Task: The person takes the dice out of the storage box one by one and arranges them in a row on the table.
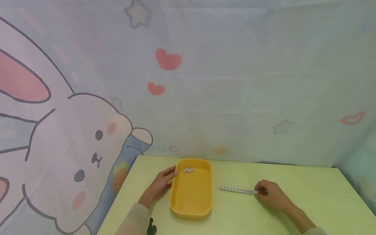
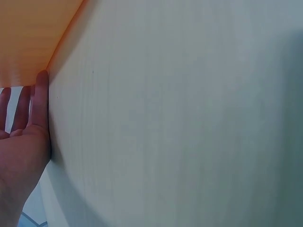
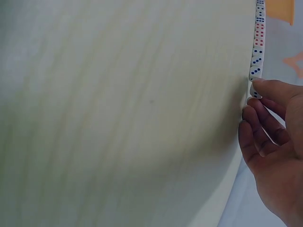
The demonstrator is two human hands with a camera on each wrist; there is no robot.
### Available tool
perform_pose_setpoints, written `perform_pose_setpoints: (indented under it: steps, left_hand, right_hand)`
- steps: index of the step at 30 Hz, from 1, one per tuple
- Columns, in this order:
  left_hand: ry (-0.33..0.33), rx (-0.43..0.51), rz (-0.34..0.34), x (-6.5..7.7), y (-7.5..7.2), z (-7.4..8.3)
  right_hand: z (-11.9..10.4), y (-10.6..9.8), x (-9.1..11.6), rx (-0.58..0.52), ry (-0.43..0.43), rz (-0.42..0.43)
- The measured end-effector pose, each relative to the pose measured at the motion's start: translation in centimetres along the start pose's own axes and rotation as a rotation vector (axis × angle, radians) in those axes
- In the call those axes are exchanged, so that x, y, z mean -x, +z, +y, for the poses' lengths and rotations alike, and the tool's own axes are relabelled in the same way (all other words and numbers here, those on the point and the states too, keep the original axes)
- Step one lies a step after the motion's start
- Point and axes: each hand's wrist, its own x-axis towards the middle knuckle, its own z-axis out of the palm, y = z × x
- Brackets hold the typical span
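A yellow tray (image 1: 191,195) stands on the table, with several small white dice (image 1: 188,170) in its far end. My left hand (image 1: 161,181) touches the tray's left side, its fingers fairly straight in the left wrist view. Right of the tray runs a straight row of white dice (image 1: 237,190) with red and blue pips. At the row's right end, my right hand (image 1: 271,194) pinches a die (image 3: 255,91) between thumb and fingers. That die stands right by the last one in the row; the fingers partly cover it.
The pale yellow-green table (image 1: 293,176) reaches back to a cloth backdrop (image 1: 235,98) printed with a rabbit, hearts and stars. A small black object (image 1: 151,227) lies at the near edge beside my left sleeve (image 1: 134,219).
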Motion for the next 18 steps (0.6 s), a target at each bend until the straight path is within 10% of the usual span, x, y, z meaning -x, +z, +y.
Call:
perform_pose_setpoints:
  steps: [18]
  left_hand:
    - [0.005, -0.002, -0.014, 0.2, -0.1, -0.2]
  right_hand:
    - [0.7, 1.3, 0.4, 0.024, 0.027, 0.039]
